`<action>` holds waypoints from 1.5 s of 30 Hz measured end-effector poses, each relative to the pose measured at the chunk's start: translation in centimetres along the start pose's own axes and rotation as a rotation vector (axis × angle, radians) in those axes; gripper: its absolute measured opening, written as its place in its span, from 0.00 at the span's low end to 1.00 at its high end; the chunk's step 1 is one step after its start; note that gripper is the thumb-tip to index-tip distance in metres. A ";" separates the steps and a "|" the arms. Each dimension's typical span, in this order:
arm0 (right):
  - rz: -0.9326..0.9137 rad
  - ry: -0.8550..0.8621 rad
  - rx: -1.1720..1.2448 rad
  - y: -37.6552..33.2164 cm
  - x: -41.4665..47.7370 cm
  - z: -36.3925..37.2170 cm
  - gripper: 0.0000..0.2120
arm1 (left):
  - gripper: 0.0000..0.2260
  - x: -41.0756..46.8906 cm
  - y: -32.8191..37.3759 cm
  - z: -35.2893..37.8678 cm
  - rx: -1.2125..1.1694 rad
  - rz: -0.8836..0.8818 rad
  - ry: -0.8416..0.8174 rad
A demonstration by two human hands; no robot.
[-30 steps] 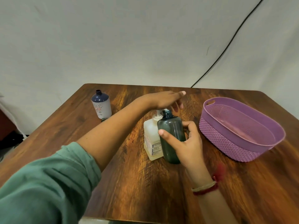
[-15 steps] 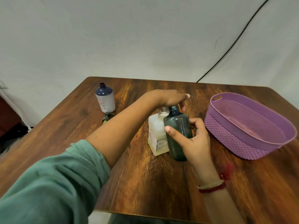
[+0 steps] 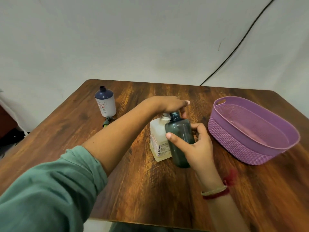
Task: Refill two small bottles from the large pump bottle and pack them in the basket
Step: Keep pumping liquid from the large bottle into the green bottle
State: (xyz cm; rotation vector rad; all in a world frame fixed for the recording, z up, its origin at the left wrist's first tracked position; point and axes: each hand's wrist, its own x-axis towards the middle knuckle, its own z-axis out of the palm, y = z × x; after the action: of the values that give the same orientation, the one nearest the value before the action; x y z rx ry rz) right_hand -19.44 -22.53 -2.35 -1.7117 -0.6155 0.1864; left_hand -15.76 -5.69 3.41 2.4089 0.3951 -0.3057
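The large pale pump bottle (image 3: 158, 139) stands at the middle of the wooden table (image 3: 150, 190). My left hand (image 3: 168, 104) lies flat on its pump head, fingers stretched out. My right hand (image 3: 195, 146) grips a dark green small bottle (image 3: 180, 131), upright and pressed against the pump bottle, its open neck under the spout. A second small bottle (image 3: 105, 102), white with a dark blue shoulder and no cap, stands at the far left. The purple basket (image 3: 234, 143) sits at the right with nothing in it.
A small dark cap with a green tip (image 3: 107, 122) lies on the table in front of the white bottle. A black cable (image 3: 237, 46) runs down the grey wall behind the table. The table's near edge is just below my arms.
My hands and both bottles keep the same pose. Only the view has shifted a little, so everything sits slightly differently in the picture.
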 end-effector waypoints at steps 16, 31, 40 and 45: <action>-0.007 0.011 0.007 -0.6 -0.2 -0.1 0.22 | 0.25 -0.5 0.9 -0.8 0.097 0.030 -0.064; 0.004 -0.004 0.017 -1.3 -0.2 -0.3 0.26 | 0.23 -0.6 1.4 -1.2 0.104 0.033 -0.071; 0.025 -0.008 -0.023 -0.5 -0.2 -0.1 0.26 | 0.24 -0.5 0.4 -0.4 0.045 0.017 -0.064; 0.014 -0.013 0.010 -1.2 -0.1 -0.3 0.27 | 0.23 -0.7 1.3 -1.1 0.086 0.055 -0.032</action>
State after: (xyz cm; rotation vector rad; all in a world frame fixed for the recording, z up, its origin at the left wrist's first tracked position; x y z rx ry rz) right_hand -19.77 -22.76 -1.13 -1.7065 -0.6107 0.2103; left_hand -15.79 -6.04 5.17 2.4905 0.3069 -0.3428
